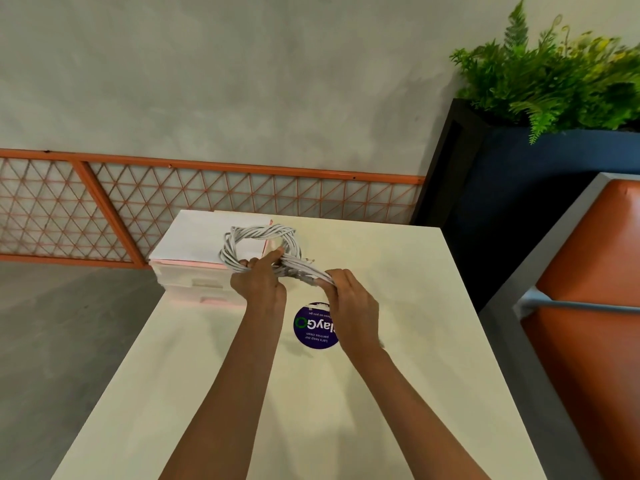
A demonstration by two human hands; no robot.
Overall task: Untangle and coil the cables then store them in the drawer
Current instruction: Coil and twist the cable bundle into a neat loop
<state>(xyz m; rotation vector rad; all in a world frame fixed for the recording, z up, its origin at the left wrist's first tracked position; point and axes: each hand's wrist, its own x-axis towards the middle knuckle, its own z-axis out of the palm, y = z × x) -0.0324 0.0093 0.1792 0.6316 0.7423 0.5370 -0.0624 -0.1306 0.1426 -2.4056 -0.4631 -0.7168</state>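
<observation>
Cables [258, 233], pale grey and several strands thick, are wound into a loose ring held just above the far end of the white table [415, 306], beside the small drawer unit [194, 277] at the table's far left corner. The left hand [259, 285] grips the near side of the ring, fingers curled round the bundled strands. The right hand [349, 303] is closed round the loose tail of strands that runs out of the ring to the right. A round purple sticker [313, 329] lies on the table below the hands. The bundle looks light and limp rather than stiff, so I judge it will keep its shape only while pinched across all its turns. The smooth jackets would probably let turns slide apart if the hold slackens. The best hold is likely where the left hand is now, spanning every turn, while the tail is wrapped or tucked in. The cable ends near the right hand are too blurred to make out and are best not tugged. The drawer fronts look shut, so one hand must come free to open one.
</observation>
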